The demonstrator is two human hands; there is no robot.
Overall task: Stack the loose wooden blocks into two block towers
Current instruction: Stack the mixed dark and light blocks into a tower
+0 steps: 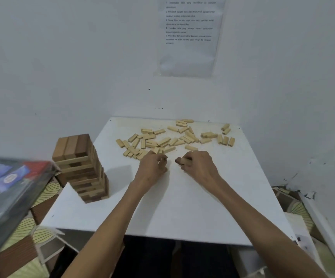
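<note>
Bare forearms stretch in. The right hand (pixel 199 166) grips a dark brown wooden block (pixel 179 160). The left hand (pixel 152 166) curls beside it, and I can't tell if it holds anything. Pale loose wooden blocks (pixel 163 141) litter the white table (pixel 182 207) just beyond. Best to lay a square base, well clear of the tall brown block tower (pixel 81 167).

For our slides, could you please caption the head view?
Right hand grips a dark block; left hand nearby; one tower stands.

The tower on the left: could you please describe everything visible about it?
The tower is a stack of wooden blocks, light tan and dark brown, in crossed layers; its top layer shows three side by side. It stands upright near the table's left edge. The left hand and right hand are clear of it.
</note>
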